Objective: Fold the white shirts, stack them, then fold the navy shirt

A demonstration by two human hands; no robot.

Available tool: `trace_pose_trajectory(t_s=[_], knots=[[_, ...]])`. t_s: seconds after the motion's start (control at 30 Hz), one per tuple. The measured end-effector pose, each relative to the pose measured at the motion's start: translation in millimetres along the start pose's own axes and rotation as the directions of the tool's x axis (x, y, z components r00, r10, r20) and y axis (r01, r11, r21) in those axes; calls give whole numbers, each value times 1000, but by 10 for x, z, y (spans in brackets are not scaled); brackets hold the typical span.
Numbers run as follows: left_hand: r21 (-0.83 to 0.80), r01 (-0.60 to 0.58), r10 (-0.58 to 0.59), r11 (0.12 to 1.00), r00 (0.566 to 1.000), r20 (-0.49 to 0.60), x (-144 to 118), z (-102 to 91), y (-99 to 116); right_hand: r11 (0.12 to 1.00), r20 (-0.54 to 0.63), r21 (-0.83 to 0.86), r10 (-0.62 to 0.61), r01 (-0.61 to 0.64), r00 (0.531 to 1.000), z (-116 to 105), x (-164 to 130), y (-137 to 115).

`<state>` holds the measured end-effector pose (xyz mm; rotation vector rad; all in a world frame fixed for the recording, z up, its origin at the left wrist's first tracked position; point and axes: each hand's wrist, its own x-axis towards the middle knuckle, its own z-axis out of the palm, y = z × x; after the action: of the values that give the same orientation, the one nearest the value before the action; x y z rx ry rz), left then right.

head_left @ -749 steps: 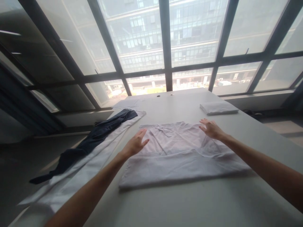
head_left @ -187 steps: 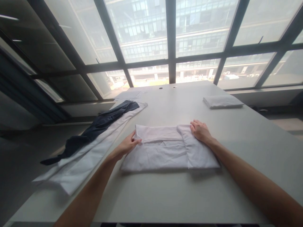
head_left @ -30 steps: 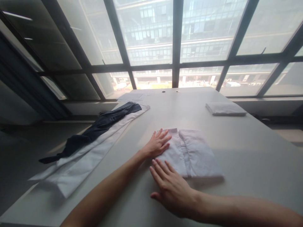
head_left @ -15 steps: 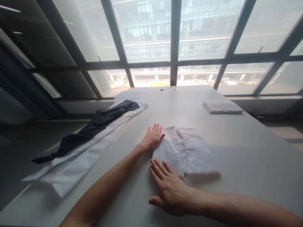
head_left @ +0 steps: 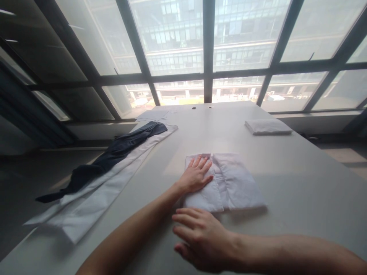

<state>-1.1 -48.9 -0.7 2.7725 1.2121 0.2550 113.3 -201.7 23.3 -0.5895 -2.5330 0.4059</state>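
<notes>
A white garment (head_left: 235, 183), folded into a small rectangle, lies on the grey table (head_left: 301, 183) in front of me. My left hand (head_left: 196, 176) rests flat on the left half of the fold, fingers spread and pointing away from me. My right hand (head_left: 200, 236) hovers open just in front of the near edge of the fold, fingers pointing left, holding nothing.
A dark navy garment (head_left: 114, 152) lies on a long white cloth (head_left: 94, 198) along the table's left edge. Another folded white garment (head_left: 268, 126) sits at the far right. Sheets of paper (head_left: 153, 114) lie at the far left. Large windows stand behind the table.
My left hand has slid from the fold's left edge onto its left half. My right hand has drawn back toward me, off the cloth's near corner.
</notes>
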Motion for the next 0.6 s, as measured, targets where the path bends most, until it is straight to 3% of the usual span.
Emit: trace_pose_trajectory(t_s=[0.1,0.23,0.37,0.6], knots=[[-9,-30,30,999,999,-18,17,-35,-27,999,-42,-9,40,-40,998,-146,75,142],[12,-37,37,999,998,-56,57,-78,-131,999,156,-16,43,-41,987,-158,26,186],[32,-7,7,999,1000,-2,55,-64,-242,997,279,7,69,-74,958,-131,-42,124],[33,6,-7,999,998,54,115,-139,-188,995,235,-57,92,-81,968,-92,-36,81]])
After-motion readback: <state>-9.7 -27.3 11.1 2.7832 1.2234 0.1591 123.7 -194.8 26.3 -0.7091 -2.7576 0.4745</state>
